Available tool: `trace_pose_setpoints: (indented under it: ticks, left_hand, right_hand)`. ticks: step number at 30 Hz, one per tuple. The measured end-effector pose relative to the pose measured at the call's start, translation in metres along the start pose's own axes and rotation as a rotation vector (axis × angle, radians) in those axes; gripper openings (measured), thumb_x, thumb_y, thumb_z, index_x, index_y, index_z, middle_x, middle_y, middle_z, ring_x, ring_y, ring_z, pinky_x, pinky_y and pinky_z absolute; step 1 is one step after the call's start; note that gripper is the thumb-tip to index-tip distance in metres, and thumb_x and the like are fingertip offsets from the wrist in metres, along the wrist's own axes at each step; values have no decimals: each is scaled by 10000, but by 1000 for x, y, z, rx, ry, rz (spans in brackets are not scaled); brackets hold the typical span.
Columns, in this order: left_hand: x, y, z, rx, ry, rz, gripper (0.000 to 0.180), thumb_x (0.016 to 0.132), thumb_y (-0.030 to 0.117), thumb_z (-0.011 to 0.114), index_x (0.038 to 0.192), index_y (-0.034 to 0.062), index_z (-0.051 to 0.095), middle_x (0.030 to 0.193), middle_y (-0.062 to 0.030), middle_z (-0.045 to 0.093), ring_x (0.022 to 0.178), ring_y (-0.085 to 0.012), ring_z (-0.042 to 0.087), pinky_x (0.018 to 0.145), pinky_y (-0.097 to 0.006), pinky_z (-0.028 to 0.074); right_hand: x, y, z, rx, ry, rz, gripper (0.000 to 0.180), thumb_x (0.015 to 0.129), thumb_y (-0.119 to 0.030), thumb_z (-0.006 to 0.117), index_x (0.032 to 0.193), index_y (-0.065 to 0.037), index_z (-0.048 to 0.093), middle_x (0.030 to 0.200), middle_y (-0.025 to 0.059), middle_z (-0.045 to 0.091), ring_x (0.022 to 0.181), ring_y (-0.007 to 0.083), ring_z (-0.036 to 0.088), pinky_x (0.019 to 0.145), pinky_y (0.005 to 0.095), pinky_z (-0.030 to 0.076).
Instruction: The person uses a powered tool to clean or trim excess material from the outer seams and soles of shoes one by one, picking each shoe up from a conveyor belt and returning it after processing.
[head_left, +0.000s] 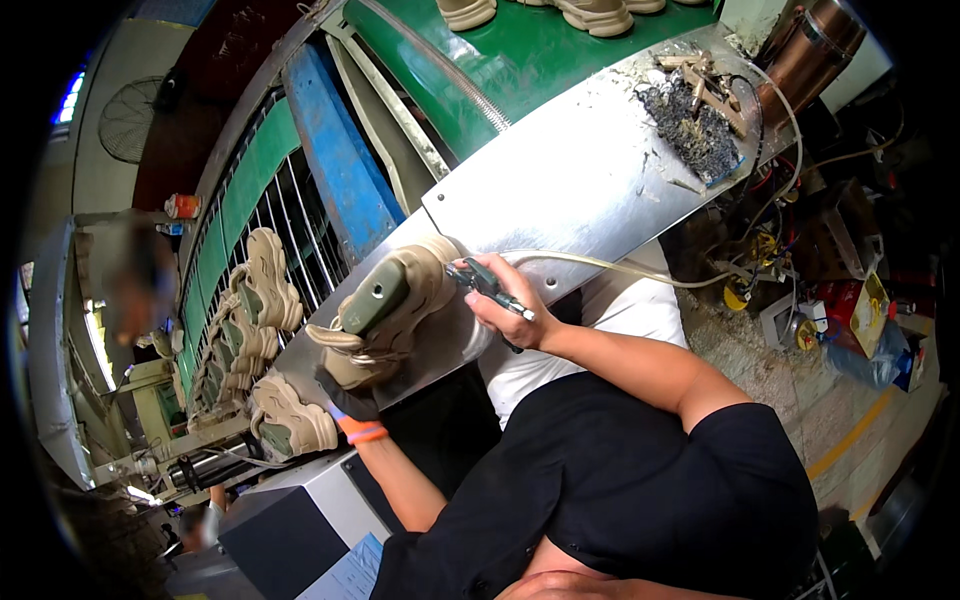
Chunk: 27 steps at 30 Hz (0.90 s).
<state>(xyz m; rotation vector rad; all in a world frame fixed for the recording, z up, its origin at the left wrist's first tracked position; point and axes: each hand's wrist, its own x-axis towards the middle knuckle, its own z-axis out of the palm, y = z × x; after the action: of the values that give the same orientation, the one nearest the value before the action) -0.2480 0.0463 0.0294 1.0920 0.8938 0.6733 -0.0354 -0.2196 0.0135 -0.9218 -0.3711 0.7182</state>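
A tan sneaker with a chunky tan and olive-green sole lies tilted over the near edge of the metal worktop. Its olive part, with a small round hole, faces up. My left hand, in a dark glove with an orange band at the wrist, grips its lower left end; the fingers are partly hidden beneath it. At the other end of the shoe, my right hand is bare and closed around a dark hand-held air tool. A pale hose passes close by that hand. The tool's tip sits close to the shoe; contact cannot be made out.
The metal worktop carries a pile of dark scraps at its far right. More tan sneakers stand on a green conveyor at left, another shoe near my left hand. Cables and boxes clutter the floor at right.
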Motion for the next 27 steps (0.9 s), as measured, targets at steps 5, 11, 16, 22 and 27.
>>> trace_pose_setpoints:
  ticks: [5,11,16,22,27]
  left_hand:
    - [-89,-16,-13,209,-20,-148,701,943,591,471,1422,82,413,1355,-107,531,1185,-280,561,917,-415,513]
    - [-141,-8,40,239,-129,-372,734,938,611,455,1418,59,389,1227,-182,607,980,-306,667,680,-345,605]
    - [-139,-18,67,73,-223,-520,790,921,649,446,1393,17,421,1183,-206,619,947,-306,678,736,-371,595]
    - [-122,-35,96,-77,-367,-592,782,949,646,368,1374,-6,432,1152,-233,636,990,-355,673,848,-448,575]
    - [-118,-36,127,-135,-490,-699,819,943,669,340,1383,-17,416,1192,-234,621,1023,-339,666,883,-440,566]
  right_hand:
    - [1,14,10,-232,24,-57,416,864,-172,607,1240,-17,523,828,17,573,751,67,517,708,239,435]
    - [1,10,13,-203,-17,-9,414,863,-171,606,1228,1,515,834,15,563,768,73,512,717,245,432]
    - [1,16,13,-186,-62,-14,386,889,-152,583,1239,-16,495,775,-5,533,651,52,478,605,229,406]
    - [-9,-2,2,49,-101,156,362,917,-103,556,1263,-31,475,735,-10,509,548,42,442,497,220,362]
    - [-30,-15,-19,61,-81,206,404,897,-81,556,1286,-19,467,746,0,507,547,55,437,496,232,361]
